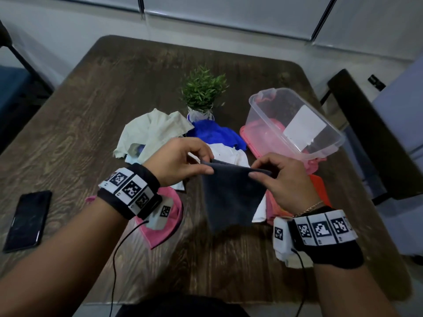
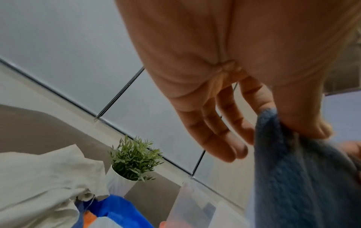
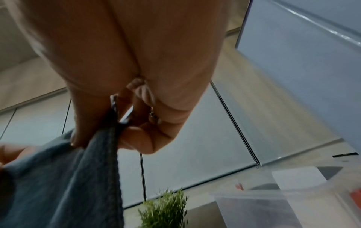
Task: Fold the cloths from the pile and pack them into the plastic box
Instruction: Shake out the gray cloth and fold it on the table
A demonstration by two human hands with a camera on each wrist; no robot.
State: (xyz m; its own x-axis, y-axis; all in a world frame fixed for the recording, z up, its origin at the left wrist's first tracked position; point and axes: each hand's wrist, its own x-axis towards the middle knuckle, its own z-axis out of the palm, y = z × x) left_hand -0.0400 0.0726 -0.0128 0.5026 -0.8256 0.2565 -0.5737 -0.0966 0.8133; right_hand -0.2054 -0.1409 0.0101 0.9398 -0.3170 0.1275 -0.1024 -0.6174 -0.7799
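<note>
Both hands are up over the dark wooden table [image 1: 137, 92], and between them hangs a dark grey-blue terry cloth [image 1: 231, 195]. The left hand [image 1: 176, 161] has its grip pinched on the cloth's upper left corner, thumb against forefinger, the other fingers [image 2: 220, 138] held out straight. The right hand [image 1: 283, 179] pinches the upper right corner, its remaining fingers curled in. The top edge runs nearly level from hand to hand, left to right, and the cloth drapes down toward the person, narrowing to a lower point that hangs just over the table. Beyond it lies the pile: a crumpled cream cloth [image 1: 155, 131], a bright blue cloth [image 1: 215, 133], a white cloth [image 1: 231, 154]. The clear plastic box [image 1: 295, 120] sits tipped at far right on a pink lid [image 1: 254, 143], open mouth facing up and left. A small green potted plant [image 1: 202, 92] stands behind the pile.
</note>
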